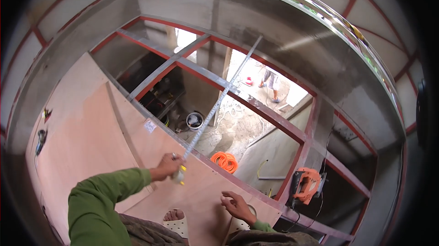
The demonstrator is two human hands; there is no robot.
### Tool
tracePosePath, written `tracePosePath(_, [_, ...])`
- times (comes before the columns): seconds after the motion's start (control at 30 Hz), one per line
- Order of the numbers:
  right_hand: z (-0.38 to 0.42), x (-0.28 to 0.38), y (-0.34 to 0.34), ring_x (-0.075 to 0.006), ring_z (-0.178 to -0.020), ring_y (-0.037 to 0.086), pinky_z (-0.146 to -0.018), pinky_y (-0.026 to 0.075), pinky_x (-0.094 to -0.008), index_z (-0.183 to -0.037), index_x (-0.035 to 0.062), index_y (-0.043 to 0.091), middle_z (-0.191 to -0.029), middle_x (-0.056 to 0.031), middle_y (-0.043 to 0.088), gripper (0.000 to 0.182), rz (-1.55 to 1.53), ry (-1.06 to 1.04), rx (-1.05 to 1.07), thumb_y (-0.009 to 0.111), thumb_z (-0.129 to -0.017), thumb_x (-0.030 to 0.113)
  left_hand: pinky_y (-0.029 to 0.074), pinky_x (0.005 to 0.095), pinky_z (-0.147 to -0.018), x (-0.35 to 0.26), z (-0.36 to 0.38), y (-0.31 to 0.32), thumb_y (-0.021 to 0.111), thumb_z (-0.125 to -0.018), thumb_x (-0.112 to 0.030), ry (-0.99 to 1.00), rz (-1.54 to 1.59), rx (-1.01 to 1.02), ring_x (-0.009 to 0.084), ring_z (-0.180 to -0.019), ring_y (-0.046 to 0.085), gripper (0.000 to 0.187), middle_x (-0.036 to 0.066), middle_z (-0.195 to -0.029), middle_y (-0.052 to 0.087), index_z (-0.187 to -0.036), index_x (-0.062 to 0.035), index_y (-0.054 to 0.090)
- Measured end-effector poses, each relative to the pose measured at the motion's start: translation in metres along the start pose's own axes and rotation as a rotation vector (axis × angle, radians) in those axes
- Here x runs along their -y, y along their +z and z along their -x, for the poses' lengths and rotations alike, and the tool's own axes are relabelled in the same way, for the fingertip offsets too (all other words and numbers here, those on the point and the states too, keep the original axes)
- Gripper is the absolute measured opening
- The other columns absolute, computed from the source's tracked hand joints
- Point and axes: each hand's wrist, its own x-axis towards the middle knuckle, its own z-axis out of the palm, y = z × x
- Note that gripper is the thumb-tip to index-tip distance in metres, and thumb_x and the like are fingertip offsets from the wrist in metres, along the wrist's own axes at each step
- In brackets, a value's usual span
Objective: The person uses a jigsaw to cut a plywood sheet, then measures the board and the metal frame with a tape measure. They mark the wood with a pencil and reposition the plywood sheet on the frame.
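Observation:
My left hand (167, 167) is closed around a tape measure with a yellow-marked case (179, 175). Its silver blade (220, 99) stretches away across the floor opening, over a middle beam, and its far end reaches the wall on the other side. My right hand (237, 206) hovers low over the plywood sheet (178, 197), near my shoe, its fingers loosely bent and apart with nothing in them. Green sleeves cover both arms.
Red-edged steel beams (270, 114) frame open gaps to a lower floor. Down there are an orange hose coil (224, 162), a white bucket (195, 120) and a person's legs (270, 83). An orange power tool (307, 185) rests on the frame at right; another tool (41, 140) lies far left.

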Motion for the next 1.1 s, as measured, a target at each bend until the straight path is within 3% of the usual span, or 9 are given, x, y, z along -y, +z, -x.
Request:
tracePosePath(0.17, [0.048,-0.039,-0.012,-0.0257,-0.089,0.067,-0.073,0.055,-0.0316,-0.121,-0.0011,0.057,-0.112,-0.0184,0.060,0.038,0.281,0.016,-0.368,0.068,-0.090,0.019,0.049,0.0278,-0.057,0.031,-0.034,-0.078,0.063,-0.092,-0.021,0.126,-0.085,-0.214,0.0093,-0.062,0.060,0.019,0.003,-0.072,0.067,-0.083,-0.0046,0.069])
tracePosePath(0.2, [0.053,-0.042,-0.007,-0.0257,-0.089,0.067,-0.073,0.055,-0.0316,-0.121,-0.0011,0.057,-0.112,-0.0184,0.060,0.038,0.284,0.017,-0.342,0.068,-0.090,0.019,0.049,0.0283,-0.058,0.033,-0.037,-0.091,0.063,-0.092,-0.020,0.144,-0.102,-0.230,0.0097,-0.062,0.059,0.020,0.003,-0.072,0.067,-0.081,-0.0041,0.069])
tracePosePath(0.27, [0.063,-0.046,0.006,-0.0248,-0.090,0.062,-0.078,0.053,-0.0341,-0.117,-0.0008,0.059,-0.107,-0.0157,0.057,0.043,0.311,-0.242,-0.494,0.075,-0.083,0.020,0.050,0.0295,-0.061,0.042,-0.046,-0.115,0.063,-0.091,-0.018,0.178,-0.104,-0.259,0.0110,-0.065,0.061,0.020,0.004,-0.072,0.067,-0.080,-0.0024,0.070])
tracePosePath(0.4, [0.061,-0.032,0.017,-0.0287,-0.098,0.056,-0.084,0.049,-0.0375,-0.116,0.0011,0.060,-0.115,-0.0178,0.052,0.049,0.347,-0.123,-0.501,0.078,-0.076,0.023,0.052,0.0318,-0.064,0.049,-0.066,-0.152,0.064,-0.087,-0.017,0.195,-0.245,-0.373,0.0142,-0.066,0.064,0.019,0.007,-0.072,0.069,-0.080,-0.0004,0.070])
tracePosePath(0.53, [0.060,-0.044,0.016,-0.0297,-0.099,0.056,-0.085,0.049,-0.0388,-0.114,0.0027,0.062,-0.115,-0.0178,0.053,0.046,0.519,-0.178,-0.522,0.078,-0.076,0.024,0.054,0.0336,-0.068,0.058,-0.098,-0.170,0.066,-0.084,-0.018,0.245,-0.257,-0.475,0.0179,-0.068,0.068,0.019,0.012,-0.073,0.071,-0.081,0.0003,0.072])
tracePosePath(0.6, [0.058,-0.042,0.018,-0.0240,-0.086,0.056,-0.077,0.048,-0.0376,-0.107,0.0035,0.065,-0.108,-0.0137,0.056,0.041,0.536,-0.251,-0.585,0.078,-0.074,0.023,0.055,0.0344,-0.069,0.060,-0.109,-0.177,0.066,-0.083,-0.017,0.236,-0.307,-0.503,0.0194,-0.070,0.070,0.019,0.013,-0.075,0.072,-0.082,0.0007,0.072])
tracePosePath(0.8, [0.059,-0.040,0.020,-0.0237,-0.081,0.057,-0.076,0.048,-0.0375,-0.107,0.0040,0.065,-0.108,-0.0137,0.056,0.040,0.479,-0.171,-0.577,0.078,-0.075,0.024,0.054,0.0335,-0.068,0.058,-0.117,-0.183,0.066,-0.085,-0.020,0.238,-0.409,-0.587,0.0171,-0.067,0.067,0.021,0.010,-0.073,0.072,-0.079,-0.0007,0.072])
tracePosePath(0.87, [0.059,-0.038,0.020,-0.0237,-0.081,0.057,-0.076,0.048,-0.0375,-0.106,0.0040,0.065,-0.108,-0.0137,0.056,0.039,0.477,-0.166,-0.578,0.078,-0.075,0.024,0.056,0.0398,-0.077,0.050,-0.111,-0.181,0.066,-0.082,-0.024,0.209,-0.411,-0.550,0.0315,-0.080,0.072,0.024,0.021,-0.082,0.072,-0.085,-0.0013,0.073])
tracePosePath(1.1, [0.059,-0.030,0.020,-0.0242,-0.083,0.057,-0.077,0.049,-0.0373,-0.106,0.0049,0.066,-0.109,-0.0136,0.057,0.038,0.434,-0.142,-0.580,0.078,-0.076,0.025,0.056,0.0401,-0.077,0.069,-0.124,-0.186,0.067,-0.081,-0.024,0.169,-0.389,-0.584,0.0308,-0.080,0.072,0.023,0.020,-0.083,0.072,-0.084,-0.0016,0.074])
